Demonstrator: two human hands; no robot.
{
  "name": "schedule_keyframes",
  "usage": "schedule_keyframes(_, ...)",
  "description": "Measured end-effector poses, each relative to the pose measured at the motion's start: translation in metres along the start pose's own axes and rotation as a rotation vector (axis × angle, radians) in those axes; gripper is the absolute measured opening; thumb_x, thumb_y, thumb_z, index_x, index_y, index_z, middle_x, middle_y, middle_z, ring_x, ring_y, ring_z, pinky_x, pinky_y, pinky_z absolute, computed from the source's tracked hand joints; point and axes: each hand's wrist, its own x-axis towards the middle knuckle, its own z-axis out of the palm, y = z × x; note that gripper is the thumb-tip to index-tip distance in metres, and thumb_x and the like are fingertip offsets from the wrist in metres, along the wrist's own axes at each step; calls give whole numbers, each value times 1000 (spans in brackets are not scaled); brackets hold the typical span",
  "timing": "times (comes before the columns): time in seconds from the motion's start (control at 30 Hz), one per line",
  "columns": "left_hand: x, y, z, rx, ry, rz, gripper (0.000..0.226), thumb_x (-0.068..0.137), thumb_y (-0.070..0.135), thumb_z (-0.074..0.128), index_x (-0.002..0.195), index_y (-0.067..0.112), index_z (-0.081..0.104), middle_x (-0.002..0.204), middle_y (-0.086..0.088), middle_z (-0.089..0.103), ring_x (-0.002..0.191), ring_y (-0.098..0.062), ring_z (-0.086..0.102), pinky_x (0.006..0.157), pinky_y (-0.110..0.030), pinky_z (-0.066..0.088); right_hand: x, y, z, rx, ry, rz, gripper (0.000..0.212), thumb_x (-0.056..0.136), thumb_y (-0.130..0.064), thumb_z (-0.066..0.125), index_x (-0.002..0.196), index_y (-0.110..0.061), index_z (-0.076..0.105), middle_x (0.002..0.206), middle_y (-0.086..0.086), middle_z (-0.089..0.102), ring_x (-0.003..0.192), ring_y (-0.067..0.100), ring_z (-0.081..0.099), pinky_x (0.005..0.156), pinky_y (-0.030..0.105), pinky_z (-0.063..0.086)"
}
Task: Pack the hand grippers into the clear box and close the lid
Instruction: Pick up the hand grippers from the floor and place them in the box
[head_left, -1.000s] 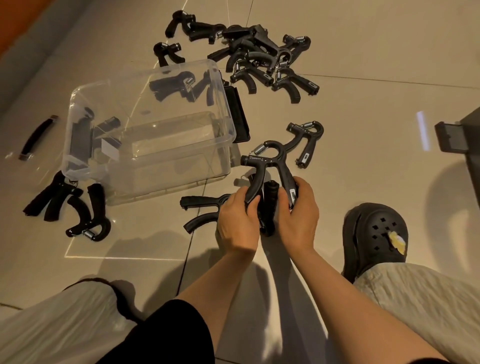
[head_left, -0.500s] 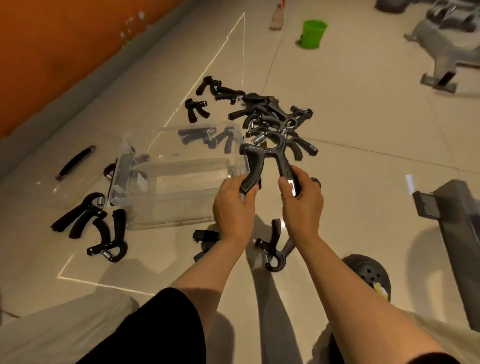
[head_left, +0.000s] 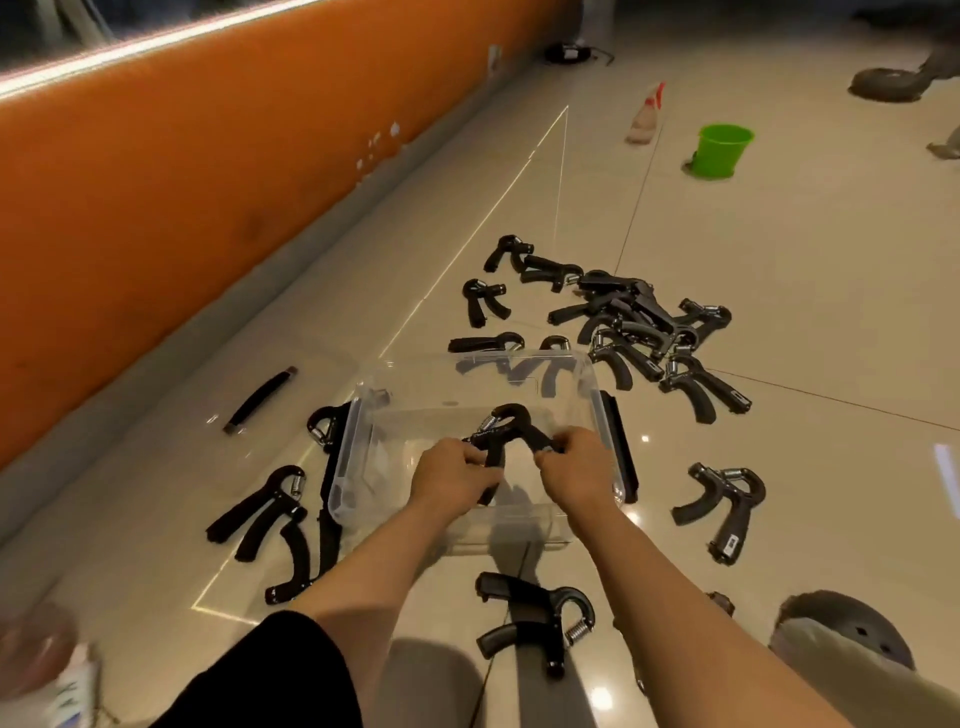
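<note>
A clear plastic box (head_left: 363, 415) stands open on the tiled floor in front of me. Both my hands hold one black hand gripper (head_left: 511, 423) inside the box, just above its bottom. My left hand (head_left: 452, 475) is shut on its left handle and my right hand (head_left: 574, 470) on its right handle. A pile of several black hand grippers (head_left: 639, 322) lies beyond the box. More lie singly: one at the right (head_left: 724, 501), one near my knees (head_left: 540, 621), several at the left (head_left: 270, 512).
An orange wall (head_left: 182, 171) runs along the left. A black strap-like bar (head_left: 260, 399) lies on the floor left of the box. A green bucket (head_left: 722, 150) and a spray bottle (head_left: 647, 114) stand far back. My dark shoe (head_left: 852, 629) is at bottom right.
My hands lifted the hand gripper off the floor, carried it left and forward, and lowered it into the clear box. The camera view tilted up toward the wall.
</note>
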Motion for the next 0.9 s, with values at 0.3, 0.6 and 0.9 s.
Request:
schedule_keyframes(0.3,83,-22,19,-156,-159,-196,17,89,5,52,78,12,61,82,-18,60,70,-28,56,61,-32,43,58,8,60,384,169,509,20,87,-6,56,103,3,61,91,18,62,93,37,64,83,46,55)
schedule_keyframes(0.6,127,-28,65,83,-141,-114,25,77,2,68,100,10,75,99,-12,72,94,-29,67,87,-38,55,88,29,67,224,23,538,33,90,-8,46,121,-2,54,114,20,62,101,32,60,89,42,53)
schedule_keyframes(0.9,126,-43,91,-110,-140,-160,36,82,-6,59,113,10,68,112,-12,66,104,-28,61,88,-27,48,83,37,57,254,-154,540,29,89,1,39,113,-6,54,71,3,41,61,14,39,50,24,31)
